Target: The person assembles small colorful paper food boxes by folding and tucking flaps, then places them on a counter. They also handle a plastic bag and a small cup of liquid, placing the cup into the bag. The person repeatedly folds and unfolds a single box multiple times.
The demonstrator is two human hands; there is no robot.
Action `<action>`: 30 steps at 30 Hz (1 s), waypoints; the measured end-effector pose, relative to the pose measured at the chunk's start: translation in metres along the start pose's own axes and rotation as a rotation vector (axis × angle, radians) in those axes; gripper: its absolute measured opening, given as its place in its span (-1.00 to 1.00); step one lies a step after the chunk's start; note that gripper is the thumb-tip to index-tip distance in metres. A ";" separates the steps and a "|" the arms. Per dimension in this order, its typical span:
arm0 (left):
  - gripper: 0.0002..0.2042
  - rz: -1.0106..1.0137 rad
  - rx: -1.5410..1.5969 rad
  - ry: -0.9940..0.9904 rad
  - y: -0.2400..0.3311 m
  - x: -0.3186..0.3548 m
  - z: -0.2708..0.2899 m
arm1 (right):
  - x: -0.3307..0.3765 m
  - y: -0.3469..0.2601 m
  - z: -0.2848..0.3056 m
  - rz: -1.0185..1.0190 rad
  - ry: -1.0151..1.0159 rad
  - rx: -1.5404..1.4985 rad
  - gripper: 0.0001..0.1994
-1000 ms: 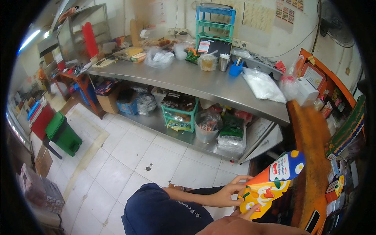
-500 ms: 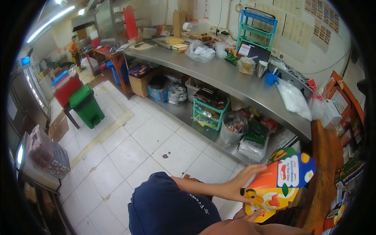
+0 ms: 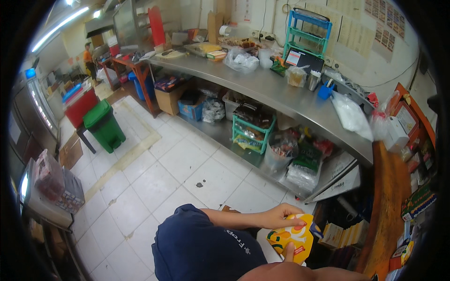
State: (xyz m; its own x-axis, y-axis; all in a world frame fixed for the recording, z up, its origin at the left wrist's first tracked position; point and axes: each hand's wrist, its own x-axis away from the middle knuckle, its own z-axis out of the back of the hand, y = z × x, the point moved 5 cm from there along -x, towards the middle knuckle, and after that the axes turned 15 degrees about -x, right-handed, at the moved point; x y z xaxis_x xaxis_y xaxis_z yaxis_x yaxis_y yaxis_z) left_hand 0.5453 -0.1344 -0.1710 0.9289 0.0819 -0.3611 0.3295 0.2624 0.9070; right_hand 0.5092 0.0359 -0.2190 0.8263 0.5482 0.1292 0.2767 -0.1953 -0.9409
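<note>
A yellow printed carton (image 3: 287,233), folded cardboard with orange, white and blue patches, is held low at the lower right, close to my body. My left hand (image 3: 278,216) reaches in from a navy sleeve and grips the carton's upper edge, its fingers bent over the cardboard. From below, my right hand (image 3: 289,254) pinches the lower edge; its thumb lies on the yellow face, while its other fingers are hidden behind the carton. A dark blue flap (image 3: 317,230) sticks out on the carton's right side.
A long steel counter (image 3: 262,89) runs across the back, holding plastic bags, a tablet (image 3: 303,61) and a blue-green rack (image 3: 307,33). Its lower shelf carries tubs and bags. A wooden counter (image 3: 391,210) stands close on my right, a green bin (image 3: 104,126) at left. Another person (image 3: 88,60) stands far off.
Both hands have brought the carton down and left, nearer my body. It has turned, so its yellow face shows and the large orange and blue panels do not. The boxes behind are now visible.
</note>
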 end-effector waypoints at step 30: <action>-0.51 0.090 0.277 -0.072 -0.024 0.019 -0.013 | 0.004 0.006 0.019 0.096 -0.088 -0.075 -0.63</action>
State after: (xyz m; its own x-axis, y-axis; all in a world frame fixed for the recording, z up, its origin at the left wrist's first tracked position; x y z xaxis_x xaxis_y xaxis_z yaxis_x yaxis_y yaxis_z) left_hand 0.5530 -0.1260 -0.2021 0.9629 0.0221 -0.2691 0.2695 -0.0165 0.9629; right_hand 0.5045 0.0520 -0.2299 0.8056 0.5924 0.0083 0.2367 -0.3091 -0.9211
